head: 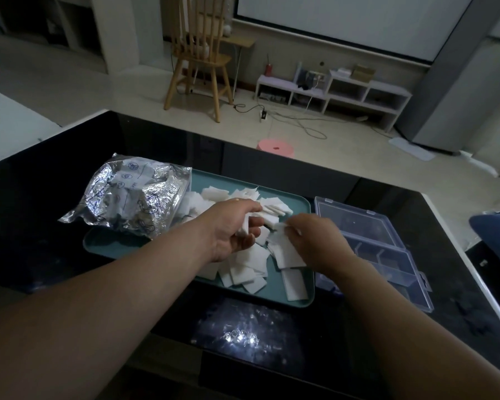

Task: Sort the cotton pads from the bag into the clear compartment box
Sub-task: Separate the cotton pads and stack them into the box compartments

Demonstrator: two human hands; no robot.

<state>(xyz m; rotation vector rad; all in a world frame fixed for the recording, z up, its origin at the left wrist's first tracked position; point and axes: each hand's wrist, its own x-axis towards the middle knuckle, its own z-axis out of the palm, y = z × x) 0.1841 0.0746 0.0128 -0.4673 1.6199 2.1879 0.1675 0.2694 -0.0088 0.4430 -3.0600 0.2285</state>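
Several white square cotton pads [244, 268] lie heaped on a teal tray [274, 300]. A crinkled silver bag [127, 197] rests on the tray's left end. My left hand [231, 226] hovers over the heap, its fingers curled round a few pads. My right hand [315, 235] pinches a pad at the heap's right side. The clear compartment box [387, 249] lies open just right of the tray, lid folded back; its compartments look empty.
The tray and box sit on a glossy black table [55, 203] that reflects a lamp near the front edge. Beyond the far edge are a pink stool [274, 147], a wooden chair [199, 62] and a low white shelf [332, 88].
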